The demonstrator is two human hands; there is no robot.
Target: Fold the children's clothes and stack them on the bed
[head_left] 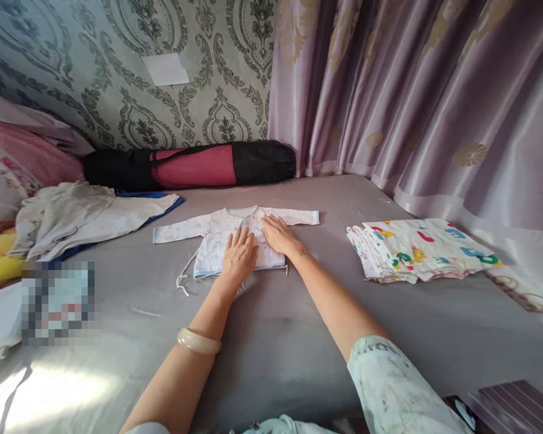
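A small white baby shirt (208, 247) with pale prints and light blue trim lies spread on the grey bed sheet (271, 337), both sleeves stretched out sideways. Thin white tie strings (183, 277) trail from its lower left side. Flat on the middle of the shirt rests my left hand (241, 252), fingers extended. My right hand (278, 234) lies flat on the shirt's upper right part, its fingers pointing toward the collar. Neither hand grips the cloth. Under my palms, part of the shirt front is hidden.
On the right sits a stack of folded cloths (428, 250) with colourful prints. Crumpled white and blue clothing (95, 217) lies at the left. A black and red long bag (190, 166) runs along the wall. Purple curtains (389, 90) hang at the right. A dark striped item (520, 404) is at lower right.
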